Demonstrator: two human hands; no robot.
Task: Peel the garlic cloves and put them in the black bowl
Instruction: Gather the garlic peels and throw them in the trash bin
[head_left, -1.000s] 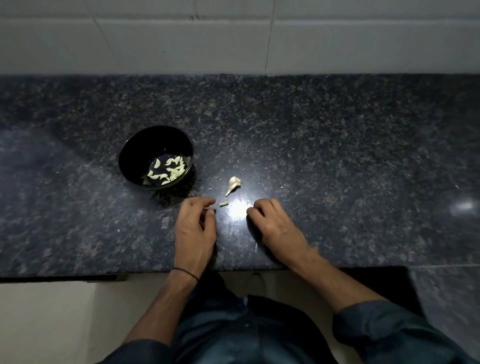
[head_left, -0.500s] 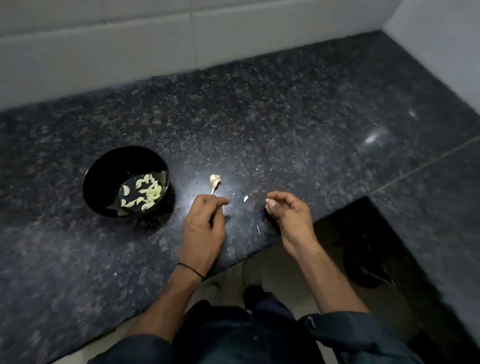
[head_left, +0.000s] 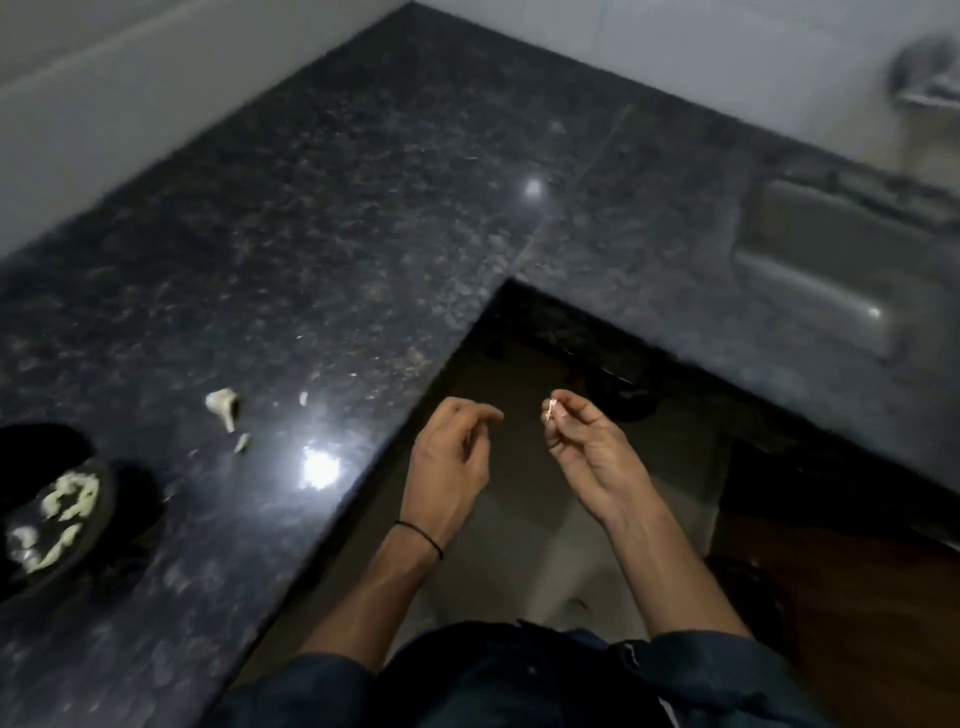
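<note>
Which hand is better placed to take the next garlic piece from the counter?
Probably left: the left hand is empty and nearer the garlic piece on the counter; the right hand pinches a peel scrap, farther off.

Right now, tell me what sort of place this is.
Probably a home kitchen: a dark granite counter running round a corner, a steel sink set into it, and a black bowl holding peeled garlic cloves.

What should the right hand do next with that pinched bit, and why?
Probably drop it: the right hand pinches a thin pale scrap, seemingly skin, beyond the counter edge, while a garlic piece lies near the black bowl.
</note>
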